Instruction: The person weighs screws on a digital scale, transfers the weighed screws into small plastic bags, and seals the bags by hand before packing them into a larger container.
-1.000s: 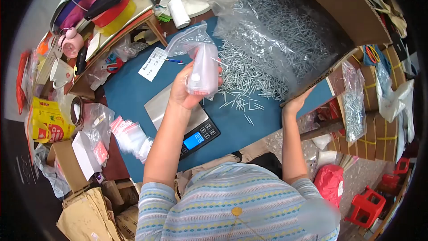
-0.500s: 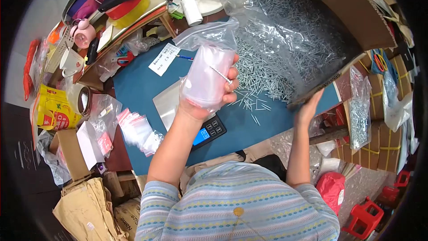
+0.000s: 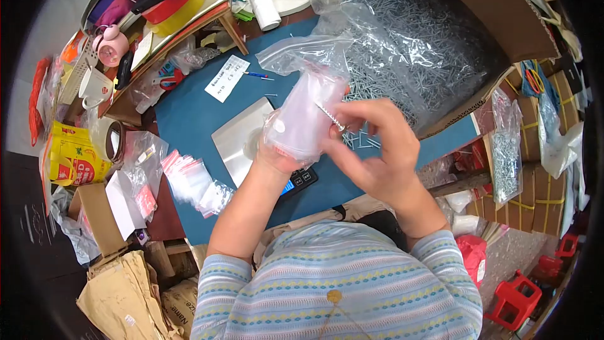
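My left hand (image 3: 277,157) is wrapped round a pinkish clear plastic bag bundle (image 3: 302,113), tilted over the table. A single silvery screw (image 3: 328,114) lies against the bundle's right side. My right hand (image 3: 384,151) is beside it, with the thumb and index finger apart on either side of the screw's lower end. Beneath the bundle sits a digital scale (image 3: 234,145) with a metal plate and a partly hidden blue display. A large heap of screws (image 3: 428,44) fills the open box behind my hands, partly under clear plastic.
Flat zip bags (image 3: 189,179) lie on the blue mat (image 3: 189,119) at left. A handwritten paper slip (image 3: 226,79) and a blue pen (image 3: 258,75) are farther back. The cardboard box wall (image 3: 503,0) rises at right, near a hanging bag of screws (image 3: 505,151).
My right hand has come from the box's edge at right to the screw on the bundle. My left hand has shifted slightly right with the bundle.
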Demonstrator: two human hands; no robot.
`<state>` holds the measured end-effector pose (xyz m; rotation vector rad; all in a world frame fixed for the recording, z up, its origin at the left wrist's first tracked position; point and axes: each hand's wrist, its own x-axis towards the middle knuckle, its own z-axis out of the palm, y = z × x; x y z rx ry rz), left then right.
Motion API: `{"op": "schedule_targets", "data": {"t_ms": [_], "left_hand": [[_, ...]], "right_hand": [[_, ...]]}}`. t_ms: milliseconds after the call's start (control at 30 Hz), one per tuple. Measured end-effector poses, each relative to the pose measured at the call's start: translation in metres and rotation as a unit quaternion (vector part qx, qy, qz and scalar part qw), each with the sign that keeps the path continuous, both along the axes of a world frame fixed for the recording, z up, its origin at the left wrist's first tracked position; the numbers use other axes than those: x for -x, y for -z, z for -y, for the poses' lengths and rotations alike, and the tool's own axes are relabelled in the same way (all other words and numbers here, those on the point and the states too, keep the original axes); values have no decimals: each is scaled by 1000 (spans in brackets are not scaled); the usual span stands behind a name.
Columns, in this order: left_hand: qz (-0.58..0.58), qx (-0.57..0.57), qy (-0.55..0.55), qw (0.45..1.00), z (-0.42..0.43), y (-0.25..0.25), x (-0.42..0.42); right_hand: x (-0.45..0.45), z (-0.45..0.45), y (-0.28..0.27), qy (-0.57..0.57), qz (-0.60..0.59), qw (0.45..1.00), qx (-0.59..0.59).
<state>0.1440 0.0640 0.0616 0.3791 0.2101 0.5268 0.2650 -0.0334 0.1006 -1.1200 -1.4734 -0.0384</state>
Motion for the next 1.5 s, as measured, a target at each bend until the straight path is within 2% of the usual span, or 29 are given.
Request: {"op": "schedule_targets", "data": {"t_ms": [67, 133, 300, 433, 467, 533, 567, 600, 700, 767, 800, 833, 900, 967, 1000, 1100, 1133, 1200, 1233, 1300, 1367, 1433, 1500], "left_hand": [[2, -5, -11, 1000, -1, 3, 4], [182, 62, 121, 974, -12, 16, 13], [176, 88, 118, 973, -15, 12, 21], [186, 102, 103, 972, -22, 15, 53], [192, 52, 86, 976, -27, 19, 72], [136, -22, -16, 990, -37, 26, 120], [72, -46, -100, 991, -37, 28, 147], [-39, -70, -190, 978, -38, 30, 174], [-314, -100, -385, 862, -48, 41, 247], [-376, -77, -438, 813, -58, 50, 301], [-397, -112, -455, 789, -59, 44, 318], [-418, -146, -472, 762, -60, 38, 334], [-548, -238, -493, 632, -74, 44, 391], [-589, -264, -547, 534, -95, 64, 445], [-625, -284, -515, 513, -106, 72, 469], [-830, -323, -283, 356, -138, 124, 536], [-828, -344, -290, 333, -137, 148, 537], [-820, -388, -309, 286, -134, 184, 524], [-808, -397, -325, 292, -130, 181, 511], [-785, -412, -356, 296, -118, 167, 485], [-767, -420, -399, 276, -121, 178, 494], [-773, -408, -407, 265, -112, 161, 474], [-787, -374, -389, 301, -99, 133, 446]], "right_hand": [[3, -9, 6, 32, 43, 999, -2], [2, -5, 0, 48, 31, 998, -1], [-10, -3, 1, 93, 13, 995, 33], [-34, -7, 33, 125, 21, 982, 143], [-43, -6, 46, 140, 27, 973, 180], [-58, -5, 72, 171, 41, 952, 249], [-62, -5, 83, 166, 42, 946, 275], [-65, -5, 93, 160, 42, 939, 301], [-64, -15, 113, 145, 53, 927, 341], [-61, -28, 118, 140, 92, 927, 336], [-60, -37, 121, 143, 124, 946, 265], [-62, -47, 121, 151, 153, 943, 254], [-66, -68, 115, 161, 211, 937, 229], [-66, -84, 107, 196, 263, 909, 256], [-67, -90, 107, 215, 290, 893, 267], [-70, -109, 125, 256, 317, 854, 322], [-63, -111, 127, 270, 378, 806, 367], [-54, -108, 133, 289, 410, 783, 369], [-48, -108, 133, 297, 425, 773, 366], [-50, -104, 129, 263, 396, 784, 398], [-59, -103, 126, 216, 356, 806, 421], [-70, -103, 120, 161, 327, 829, 425], [-73, -107, 117, 132, 310, 835, 435]]}}
